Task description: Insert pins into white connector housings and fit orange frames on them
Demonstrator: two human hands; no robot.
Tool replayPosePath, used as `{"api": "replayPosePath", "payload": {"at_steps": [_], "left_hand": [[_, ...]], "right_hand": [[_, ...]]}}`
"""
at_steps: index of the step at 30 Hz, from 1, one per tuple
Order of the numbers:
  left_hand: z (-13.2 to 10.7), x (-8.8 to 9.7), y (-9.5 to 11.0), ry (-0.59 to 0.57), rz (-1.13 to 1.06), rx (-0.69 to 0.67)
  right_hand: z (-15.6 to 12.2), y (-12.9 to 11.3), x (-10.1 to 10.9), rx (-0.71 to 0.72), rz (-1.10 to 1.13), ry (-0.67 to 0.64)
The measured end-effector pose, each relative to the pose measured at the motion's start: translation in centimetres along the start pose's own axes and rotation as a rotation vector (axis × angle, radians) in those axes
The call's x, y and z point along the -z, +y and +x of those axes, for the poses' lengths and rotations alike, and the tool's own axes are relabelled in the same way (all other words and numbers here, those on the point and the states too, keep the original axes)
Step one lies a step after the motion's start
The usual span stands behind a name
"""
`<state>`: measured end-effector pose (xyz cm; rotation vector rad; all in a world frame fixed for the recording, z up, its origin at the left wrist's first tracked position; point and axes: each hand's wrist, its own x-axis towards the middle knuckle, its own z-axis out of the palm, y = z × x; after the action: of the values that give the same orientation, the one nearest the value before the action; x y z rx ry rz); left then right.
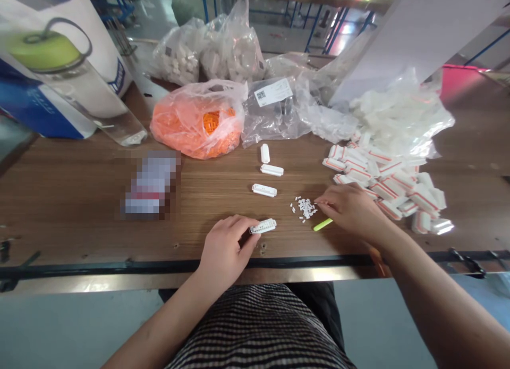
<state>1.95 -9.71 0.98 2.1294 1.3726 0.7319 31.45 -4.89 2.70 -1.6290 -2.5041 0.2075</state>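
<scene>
Near the table's front edge my left hand [229, 246] pinches a white plastic housing [264, 226] with a row of small slots facing up. My right hand [350, 207] is at the right side of a small heap of tiny white plastic pieces [306, 207], thumb and fingertips pressed together. Whatever sits in that pinch is too small to make out. A yellow-green stick [322, 224] lies just under the right hand, partly covered by it. Behind the left hand, three similar white housings [264, 190] lie spaced apart on the wood.
At the right a pile of white housings with orange edges [386, 183] lies before clear plastic bags [402, 114]. An orange-filled bag [195, 122] and a labelled clear bag [274, 111] stand at the back. To the left are a water bottle [91, 92] and a blurred-out object [150, 183].
</scene>
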Motion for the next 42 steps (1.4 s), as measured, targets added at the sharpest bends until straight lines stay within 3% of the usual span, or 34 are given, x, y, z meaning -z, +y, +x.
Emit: {"api": "replayPosePath", "payload": {"at_steps": [3, 19, 22, 25, 28, 33, 42], "left_hand": [[0.0, 0.0, 0.0, -0.003, 0.005, -0.004], [-0.1, 0.1, 0.1, -0.012, 0.009, 0.006], [-0.1, 0.1, 0.2, -0.01, 0.01, 0.007], [-0.1, 0.1, 0.2, -0.012, 0.023, 0.014], [-0.2, 0.0, 0.2, -0.019, 0.023, 0.015], [-0.2, 0.0, 0.1, -0.006, 0.017, 0.01], [-0.2, 0.0, 0.2, -0.022, 0.001, 0.016]], "right_hand": [[0.0, 0.4, 0.3, 0.012, -0.008, -0.002], [-0.8, -0.5, -0.8, -0.401, 0.343, 0.08], [-0.2, -3.0, -0.1, -0.33, 0.513, 0.151], [0.7, -6.5, 0.4, -0.079, 0.583, 0.112], [1.5, -8.8, 0.0, 0.07, 0.544, 0.089], [2.1, -9.2, -1.0, 0.142, 0.437, 0.08], [2.1, -9.8, -0.5, 0.222, 0.193, 0.074]]}}
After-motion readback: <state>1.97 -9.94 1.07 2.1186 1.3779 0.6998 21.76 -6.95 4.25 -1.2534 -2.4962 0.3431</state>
